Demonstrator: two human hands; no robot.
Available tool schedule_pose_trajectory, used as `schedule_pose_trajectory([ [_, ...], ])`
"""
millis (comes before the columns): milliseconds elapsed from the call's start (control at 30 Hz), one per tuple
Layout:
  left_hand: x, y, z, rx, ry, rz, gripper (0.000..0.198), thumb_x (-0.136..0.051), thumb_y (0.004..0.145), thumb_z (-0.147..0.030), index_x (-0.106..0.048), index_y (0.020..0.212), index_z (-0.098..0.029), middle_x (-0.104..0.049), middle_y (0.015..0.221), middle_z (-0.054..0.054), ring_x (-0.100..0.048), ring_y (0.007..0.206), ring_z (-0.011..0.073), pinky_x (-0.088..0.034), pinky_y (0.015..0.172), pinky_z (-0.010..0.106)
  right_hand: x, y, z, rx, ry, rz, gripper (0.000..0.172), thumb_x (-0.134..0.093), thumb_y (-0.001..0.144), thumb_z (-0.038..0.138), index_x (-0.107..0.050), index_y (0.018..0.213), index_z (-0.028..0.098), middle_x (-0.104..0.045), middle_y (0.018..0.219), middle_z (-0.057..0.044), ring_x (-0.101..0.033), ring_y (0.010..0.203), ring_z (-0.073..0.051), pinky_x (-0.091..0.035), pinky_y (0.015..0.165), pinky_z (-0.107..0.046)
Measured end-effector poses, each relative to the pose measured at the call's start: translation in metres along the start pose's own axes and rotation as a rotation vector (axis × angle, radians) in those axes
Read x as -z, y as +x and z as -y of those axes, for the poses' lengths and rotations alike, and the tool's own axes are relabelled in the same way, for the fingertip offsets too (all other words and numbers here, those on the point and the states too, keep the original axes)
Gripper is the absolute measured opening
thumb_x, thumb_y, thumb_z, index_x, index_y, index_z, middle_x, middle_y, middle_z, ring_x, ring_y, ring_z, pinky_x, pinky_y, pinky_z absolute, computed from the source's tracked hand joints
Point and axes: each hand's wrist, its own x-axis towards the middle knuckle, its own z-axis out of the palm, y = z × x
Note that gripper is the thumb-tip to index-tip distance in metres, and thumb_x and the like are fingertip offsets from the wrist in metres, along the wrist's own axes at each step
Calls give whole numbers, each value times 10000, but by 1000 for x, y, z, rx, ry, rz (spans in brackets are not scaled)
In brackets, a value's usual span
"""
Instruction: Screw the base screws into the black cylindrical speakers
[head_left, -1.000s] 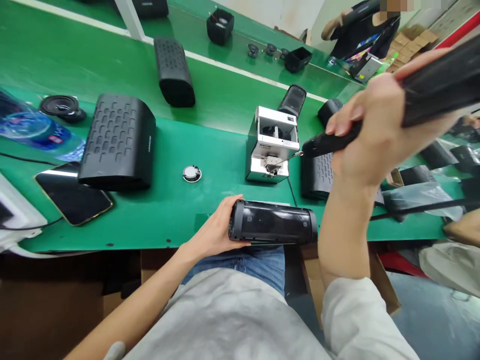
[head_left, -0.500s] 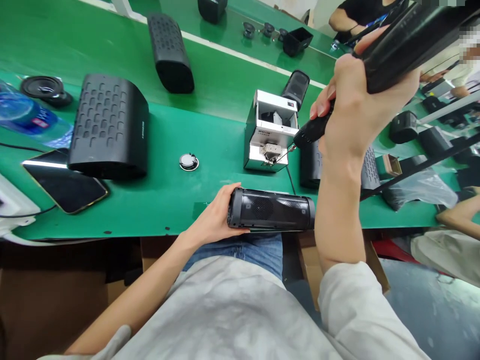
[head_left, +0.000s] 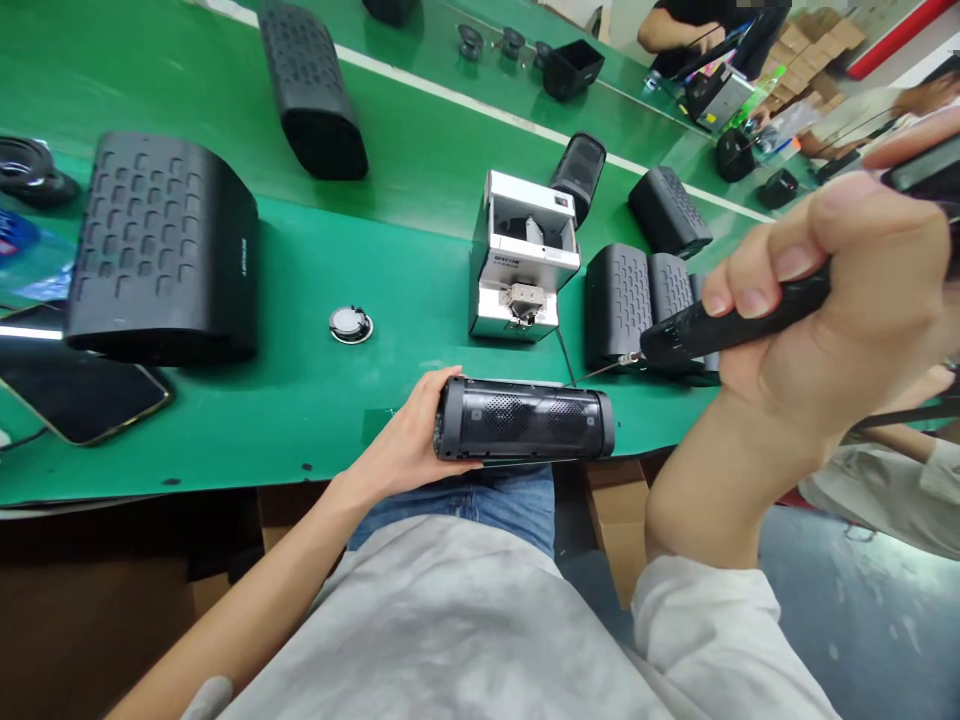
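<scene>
At the table's front edge my left hand [head_left: 420, 425] grips the left end of a black speaker [head_left: 525, 420], whose glossy perforated face is turned up. My right hand [head_left: 847, 290] is wrapped round a black electric screwdriver [head_left: 697, 325], raised to the right of the speaker. The driver's thin bit slants down and left, its tip at the speaker's far edge; whether it touches a screw I cannot tell. Behind the speaker stands a silver screw feeder [head_left: 521, 260] with a small metal block on its front.
A large black speaker [head_left: 165, 250] stands at left beside a phone [head_left: 90, 390]. A round metal ring holder [head_left: 350, 324] lies mid-table. Several dark housings [head_left: 619, 300] stand right of the feeder. Another person's arm [head_left: 675, 30] shows across the table.
My right hand has swung the screwdriver down and right, from the feeder's front to the speaker's far edge. The view has shifted right. My left hand keeps its hold on the speaker.
</scene>
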Motion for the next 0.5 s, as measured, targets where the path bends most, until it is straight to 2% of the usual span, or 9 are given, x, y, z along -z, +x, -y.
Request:
schedule_pose_trajectory([
  [67, 0, 0, 0, 3, 4, -1, 1169, -1001, 861, -477, -254, 1748, -335, -510, 1673, 176, -593, 1572, 444, -529, 1314, 627, -2, -3, -5, 11, 43, 7, 197, -748, 806, 145, -753, 927, 300, -411, 623, 52, -367, 468, -149, -295, 425, -362],
  [133, 0, -1, 1, -1, 11, -10, 1173, -1002, 858, -473, -253, 1750, -338, -507, 1687, 178, -581, 1587, 448, -520, 1323, 638, -3, -9, -9, 42, 95, 17, 187, -750, 846, 136, -767, 960, 283, -441, 614, 63, -382, 442, -141, -310, 398, -350],
  [333, -8, -10, 12, 21, 21, -41, 1165, -1018, 809, -324, -305, 1730, -351, -553, 1685, 161, -649, 1539, 442, -584, 1278, 617, 12, -25, -21, -23, 206, 79, 210, -773, 895, 100, -679, 1010, 248, -527, 605, 103, -454, 373, -116, -416, 365, -247],
  [400, -8, -12, 15, 20, 21, -41, 1141, -1013, 807, -295, -326, 1717, -339, -569, 1670, 166, -670, 1516, 440, -601, 1259, 619, 14, -23, -25, -5, 222, 103, 224, -784, 861, 100, -675, 989, 247, -526, 581, 112, -427, 341, -118, -396, 333, -242],
  [500, -3, -10, 8, -2, 19, -28, 1115, -1017, 834, -364, -326, 1707, -309, -565, 1644, 184, -650, 1529, 446, -569, 1284, 644, 10, -17, -22, 4, 238, 57, 198, -779, 811, 117, -686, 945, 231, -496, 560, 111, -387, 333, -105, -346, 315, -235],
])
